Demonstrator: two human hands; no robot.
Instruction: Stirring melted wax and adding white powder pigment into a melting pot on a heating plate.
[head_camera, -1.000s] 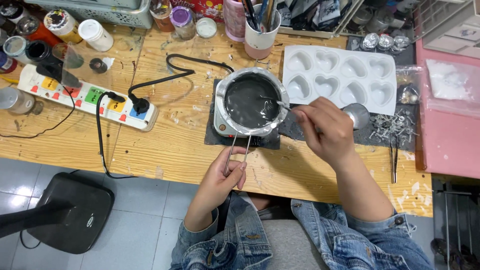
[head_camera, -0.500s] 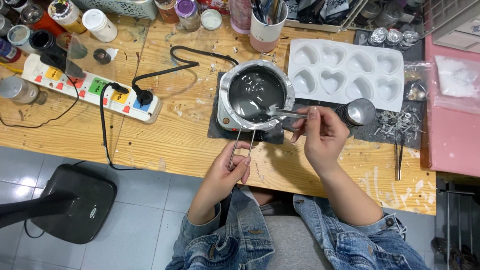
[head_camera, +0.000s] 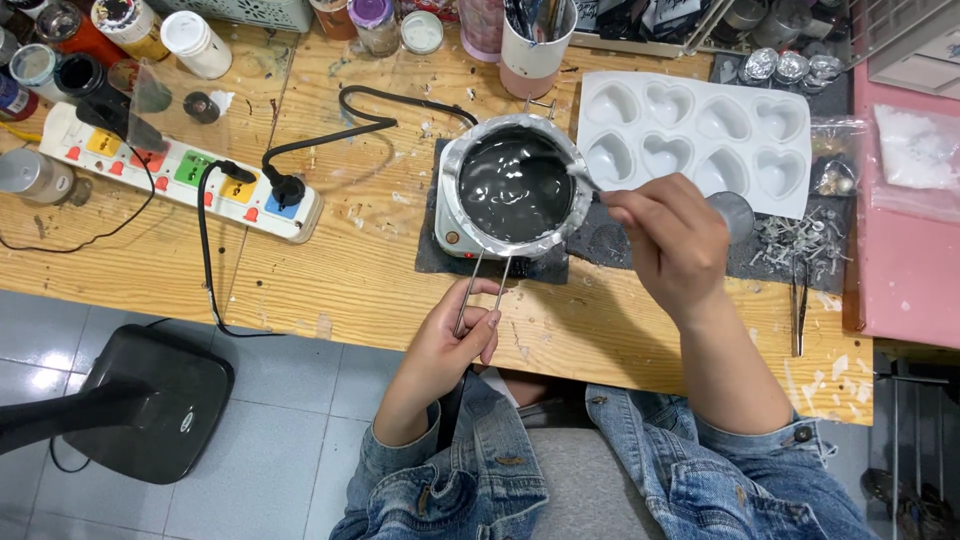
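Left hand (head_camera: 452, 338) at the near edge of the wooden tabletop (head_camera: 350, 280); its grip is closed around the two-wire handle (head_camera: 480, 285) of the melting pot (head_camera: 515, 185), fingers wrapped over the wires.

Right hand (head_camera: 672, 243) just right of the pot; its grip is pinched on a thin metal stirrer (head_camera: 583, 177), whose tip reaches the pot's right rim and touches the liquid there.

The pot sits at the middle of the tabletop, on a small white hotplate (head_camera: 452, 232), which stands on a dark mat (head_camera: 430, 262); the pot's rim is wrapped in foil; the contents are a dark grey, glossy liquid, with rippled highlights.

Right of the pot and beyond the right hand: a white mould tray (head_camera: 700, 130) with heart-shaped cavities, two rows; a round metal cup (head_camera: 735, 212) partly hidden behind the right hand; a heap of small pale scraps (head_camera: 795, 240) further right; tweezers (head_camera: 798, 310) lying near them, pointing toward the near edge.

Left side: a white power strip (head_camera: 170, 175) with coloured switches, a black plug (head_camera: 283, 188) inserted, its cord running to the hotplate's far side; jars and bottles along the far left edge.

Far centre: a cup of brushes (head_camera: 530, 55).

Denim sleeves on both arms; a black stand base (head_camera: 140, 400) on the tiled floor, near left.
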